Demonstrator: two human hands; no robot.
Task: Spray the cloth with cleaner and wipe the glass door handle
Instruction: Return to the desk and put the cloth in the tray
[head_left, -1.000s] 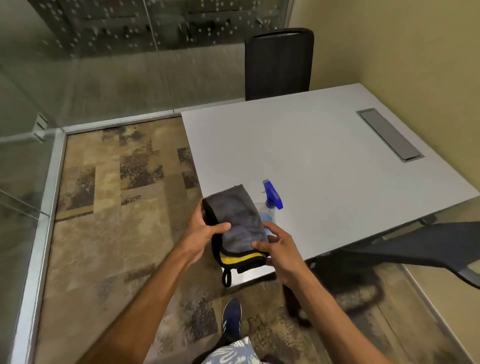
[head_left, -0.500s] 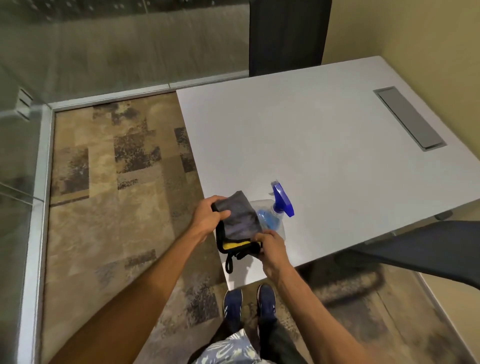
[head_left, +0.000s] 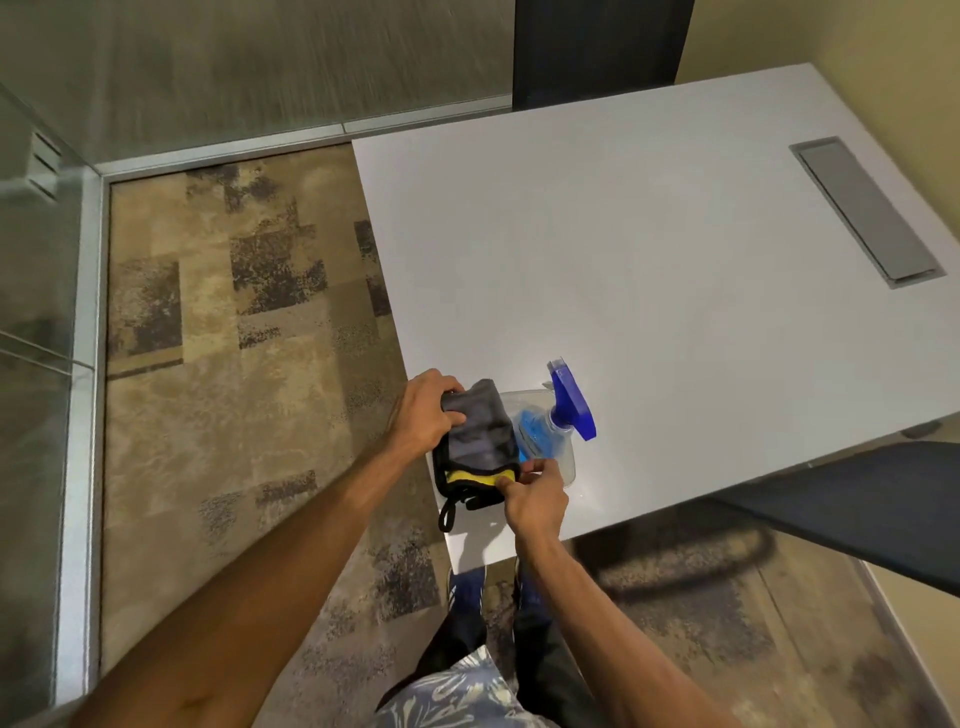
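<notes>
- Both hands grip the folded cloth (head_left: 480, 441) at the table (head_left: 649, 260) corner, lower centre: left hand (head_left: 423, 415) clutches its far end, right hand (head_left: 535, 496) pinches the yellow-edged near end.
- Spray bottle (head_left: 553, 421) lies just right of the cloth, nozzle toward upper frame, nearest the right hand.
- Door handle: not visible.

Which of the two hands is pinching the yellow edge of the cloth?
The right hand. Its fingertips pinch the yellow strip at the near end of the cloth, next to the spray bottle. The left hand grips the grey far end instead.
</notes>
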